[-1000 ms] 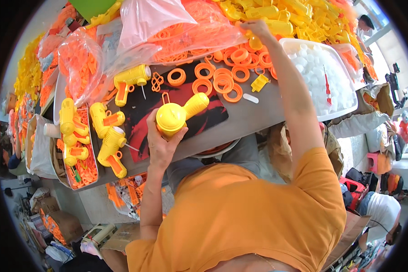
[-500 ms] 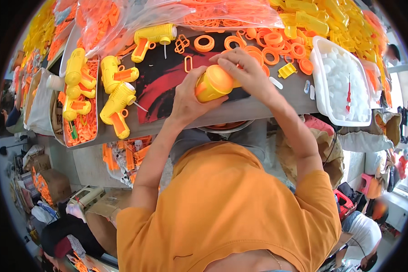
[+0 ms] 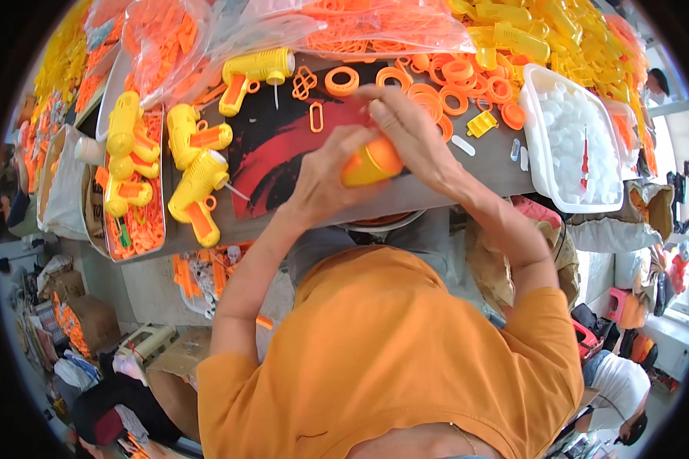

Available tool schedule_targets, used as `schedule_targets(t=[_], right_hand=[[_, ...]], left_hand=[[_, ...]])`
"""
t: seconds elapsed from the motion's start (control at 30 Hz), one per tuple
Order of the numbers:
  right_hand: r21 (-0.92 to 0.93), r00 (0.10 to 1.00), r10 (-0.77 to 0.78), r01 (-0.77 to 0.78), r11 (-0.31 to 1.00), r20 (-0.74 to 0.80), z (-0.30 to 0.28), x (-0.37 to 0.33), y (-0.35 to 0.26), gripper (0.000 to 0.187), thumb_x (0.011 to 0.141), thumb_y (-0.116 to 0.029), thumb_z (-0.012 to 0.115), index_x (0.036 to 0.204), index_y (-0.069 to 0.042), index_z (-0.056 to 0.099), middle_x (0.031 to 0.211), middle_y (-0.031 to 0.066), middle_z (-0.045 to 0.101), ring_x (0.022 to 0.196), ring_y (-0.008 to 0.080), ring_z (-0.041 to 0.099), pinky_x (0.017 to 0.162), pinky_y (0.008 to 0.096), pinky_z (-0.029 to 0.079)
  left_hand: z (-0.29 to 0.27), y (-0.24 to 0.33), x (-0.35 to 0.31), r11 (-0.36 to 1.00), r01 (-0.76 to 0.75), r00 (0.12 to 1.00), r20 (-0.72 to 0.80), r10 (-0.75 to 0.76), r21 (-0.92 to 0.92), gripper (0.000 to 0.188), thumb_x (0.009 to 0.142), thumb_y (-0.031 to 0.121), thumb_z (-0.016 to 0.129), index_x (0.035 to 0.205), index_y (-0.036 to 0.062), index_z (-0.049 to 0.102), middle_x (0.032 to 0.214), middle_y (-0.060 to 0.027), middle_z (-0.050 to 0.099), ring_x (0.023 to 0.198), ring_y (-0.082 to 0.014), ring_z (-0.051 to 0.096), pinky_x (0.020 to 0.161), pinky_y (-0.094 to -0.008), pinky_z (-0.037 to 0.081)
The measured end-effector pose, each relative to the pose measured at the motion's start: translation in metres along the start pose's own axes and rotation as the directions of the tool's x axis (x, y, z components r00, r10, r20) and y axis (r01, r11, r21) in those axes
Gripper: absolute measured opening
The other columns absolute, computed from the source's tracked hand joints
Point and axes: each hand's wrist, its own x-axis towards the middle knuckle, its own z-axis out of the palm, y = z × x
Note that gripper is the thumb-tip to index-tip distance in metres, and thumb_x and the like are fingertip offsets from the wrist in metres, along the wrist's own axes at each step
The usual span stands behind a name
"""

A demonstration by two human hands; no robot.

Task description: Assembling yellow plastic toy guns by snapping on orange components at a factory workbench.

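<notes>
Above the table's near edge, my left hand (image 3: 321, 180) is closed around a yellow toy gun (image 3: 362, 172), which has a round orange cap (image 3: 386, 155) on its end. My right hand (image 3: 417, 141) presses on the cap from the right, with its fingers bent over the far side. Both hands are slightly blurred, and they hide most of the toy. A loose orange ring (image 3: 341, 80) and a flat orange oval loop (image 3: 317, 117) lie beyond the left hand. Past the right hand are several more orange rings (image 3: 453, 100) and a small yellow part (image 3: 482, 123).
Several yellow gun-shaped toys (image 3: 199, 191) lie at the left, some on a tray of orange pieces (image 3: 142, 229). A white tub (image 3: 533, 145) of white caps stands right, with a red screwdriver (image 3: 585, 159) on top. Plastic bags (image 3: 390, 30) and yellow shells (image 3: 520, 38) fill the back.
My right hand has shifted from gripping around the toy's side to lying over the orange cap. The toy has tilted, and the cap now points toward my right palm.
</notes>
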Motion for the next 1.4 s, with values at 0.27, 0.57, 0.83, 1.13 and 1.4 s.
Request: schedule_targets(t=[0.27,0.57,0.83,1.13,1.4], right_hand=[[-0.027,0.900,-0.375,0.391,0.920,0.223,0.002,0.002,0.008,0.022,0.095,-0.013,0.039,0.094,0.002,0.055,0.089,0.0159,0.057,0.079,0.0318,0.056,0.069,0.0393,0.045],[-0.190,0.949,-0.266,0.295,0.936,0.167,0.004,0.023,0.018,0.024,0.094,-0.020,0.047,0.096,0.001,0.059,0.090,0.0143,0.062,0.081,0.0304,0.060,0.073,0.0371,0.048],[-0.780,0.923,0.192,-0.384,0.493,-0.333,-0.073,0.080,0.096,0.034,0.086,-0.038,0.060,0.092,-0.006,0.069,0.084,0.0140,0.069,0.080,0.0312,0.066,0.068,0.0404,0.050],[-0.295,0.930,0.293,-0.350,0.889,-0.222,-0.090,0.077,0.146,0.028,0.080,-0.031,0.066,0.092,-0.006,0.070,0.080,0.0136,0.069,0.076,0.0280,0.067,0.067,0.0369,0.051],[-0.723,0.966,-0.027,-0.174,0.668,-0.257,-0.054,0.090,0.143,0.018,0.081,-0.016,0.061,0.095,-0.010,0.070,0.102,0.0142,0.066,0.092,0.0321,0.064,0.077,0.0433,0.050]], left_hand=[[0.003,-0.001,-0.006,0.999,-0.037,0.988,0.150,0.036,0.005,0.066,0.064,0.023,0.083,0.120,0.0099,0.049,0.094,-0.0130,0.061,0.074,-0.0336,0.065,0.060,-0.0408,0.054],[0.004,-0.006,-0.001,0.978,0.207,0.977,0.059,-0.206,-0.007,0.071,0.065,0.024,0.084,0.124,0.0065,0.048,0.106,-0.0173,0.061,0.087,-0.0347,0.066,0.070,-0.0395,0.055],[-0.024,0.013,-0.045,0.922,0.264,0.928,-0.186,-0.323,-0.282,0.068,0.071,0.011,0.081,0.128,0.0035,0.043,0.110,-0.0110,0.060,0.096,-0.0205,0.063,0.085,-0.0327,0.050],[-0.037,0.019,-0.051,0.899,0.301,0.891,-0.242,-0.384,-0.318,0.070,0.073,0.010,0.079,0.131,0.0040,0.040,0.109,-0.0109,0.058,0.096,-0.0196,0.062,0.086,-0.0319,0.050],[-0.029,0.021,-0.029,0.896,0.310,0.887,-0.244,-0.393,-0.317,0.070,0.074,0.012,0.079,0.132,0.0034,0.039,0.117,-0.0114,0.052,0.104,-0.0195,0.058,0.090,-0.0329,0.049]])
